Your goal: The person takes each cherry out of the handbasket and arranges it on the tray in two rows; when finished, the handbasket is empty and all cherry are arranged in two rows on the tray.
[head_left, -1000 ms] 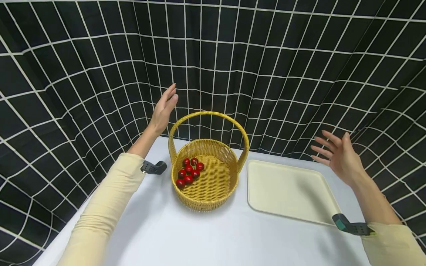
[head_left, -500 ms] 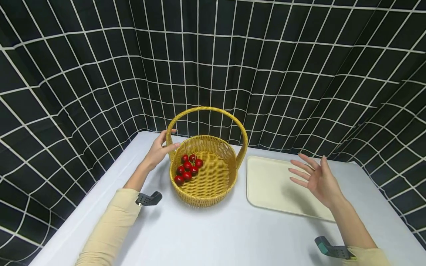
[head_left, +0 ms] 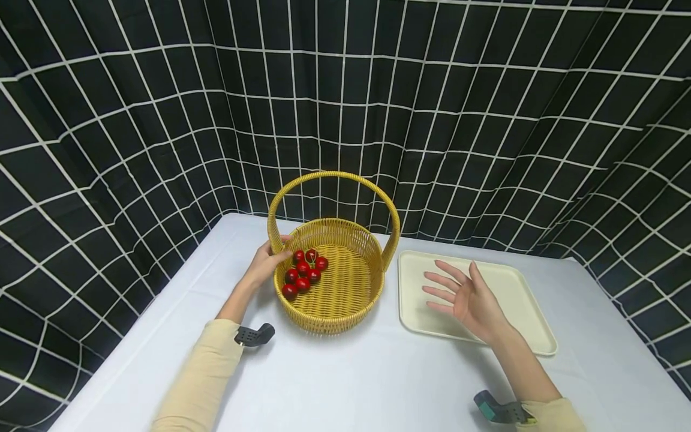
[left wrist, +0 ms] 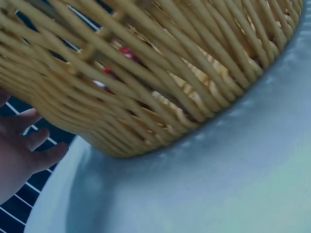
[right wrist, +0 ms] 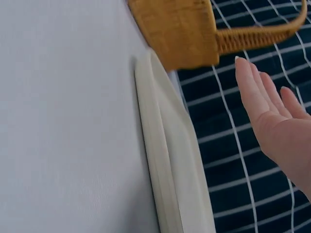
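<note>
A round yellow wicker basket [head_left: 345,294] with a tall hoop handle stands upright on the table, left of centre. Several red cherries [head_left: 302,269] lie together in its left half. My left hand [head_left: 261,266] holds the basket's left side at the foot of the handle, thumb over the rim and fingers round behind. In the left wrist view the bent fingers of the left hand [left wrist: 22,153] show beside the woven wall [left wrist: 194,53]. My right hand [head_left: 472,300] hovers over a cream tray [head_left: 507,294], palm towards the basket, fingers spread, holding nothing.
The tray lies flat right of the basket, with a small gap between them. A white cloth [head_left: 345,384] covers the table. Black curtain [head_left: 345,90] with a white grid stands around the back and sides. Each wrist wears a dark camera mount [head_left: 255,335].
My left hand has come down from above to the basket's left side and taken hold there. My right hand has moved leftward and lower, over the tray. The cherries stay put.
</note>
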Demonstrator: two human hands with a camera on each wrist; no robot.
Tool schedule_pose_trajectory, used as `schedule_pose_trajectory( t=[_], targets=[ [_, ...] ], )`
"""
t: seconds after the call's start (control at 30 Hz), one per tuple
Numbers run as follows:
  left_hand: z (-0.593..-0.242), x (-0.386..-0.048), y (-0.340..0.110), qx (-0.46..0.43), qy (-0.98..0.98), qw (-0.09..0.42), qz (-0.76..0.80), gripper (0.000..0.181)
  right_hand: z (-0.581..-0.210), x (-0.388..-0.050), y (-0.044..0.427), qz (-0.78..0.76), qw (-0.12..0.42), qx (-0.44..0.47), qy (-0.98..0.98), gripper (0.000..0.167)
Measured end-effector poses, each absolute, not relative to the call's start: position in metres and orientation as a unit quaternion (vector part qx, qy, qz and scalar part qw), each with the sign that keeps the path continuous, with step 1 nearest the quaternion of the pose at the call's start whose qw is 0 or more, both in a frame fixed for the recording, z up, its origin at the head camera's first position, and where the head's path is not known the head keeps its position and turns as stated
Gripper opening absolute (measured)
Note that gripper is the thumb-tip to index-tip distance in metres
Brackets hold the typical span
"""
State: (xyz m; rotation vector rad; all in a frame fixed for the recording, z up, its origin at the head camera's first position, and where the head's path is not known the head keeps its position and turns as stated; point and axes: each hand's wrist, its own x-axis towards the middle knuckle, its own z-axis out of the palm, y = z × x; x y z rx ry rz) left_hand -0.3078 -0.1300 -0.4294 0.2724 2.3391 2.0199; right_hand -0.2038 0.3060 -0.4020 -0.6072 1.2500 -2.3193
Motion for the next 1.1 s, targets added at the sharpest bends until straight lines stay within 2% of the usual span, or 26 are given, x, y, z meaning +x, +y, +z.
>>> schedule_pose_trajectory(
  t=[0.17, 0.33, 0.57, 0.77, 1.1],
  targets=[
    [-0.437, -0.306, -0.127, 0.064, 0.749, 0.042, 0.658, 0.044, -0.398, -0.206, 0.278, -0.832, 0.233, -0.207, 0.459, 0.061],
    [-0.436, -0.305, -0.126, 0.060, 0.735, 0.054, 0.673, 0.047, -0.385, -0.210, 0.247, -0.812, 0.231, -0.185, 0.503, 0.068],
    [-0.434, -0.306, -0.127, 0.051, 0.710, 0.101, 0.695, 0.056, -0.370, -0.222, 0.205, -0.800, 0.246, -0.152, 0.525, 0.074],
    [-0.437, -0.308, -0.131, 0.070, 0.715, 0.102, 0.688, 0.055, -0.366, -0.234, 0.175, -0.783, 0.266, -0.152, 0.541, 0.072],
    [-0.443, -0.309, -0.133, 0.077, 0.722, 0.102, 0.680, 0.053, -0.376, -0.250, 0.132, -0.756, 0.303, -0.082, 0.574, 0.066]
  ],
)
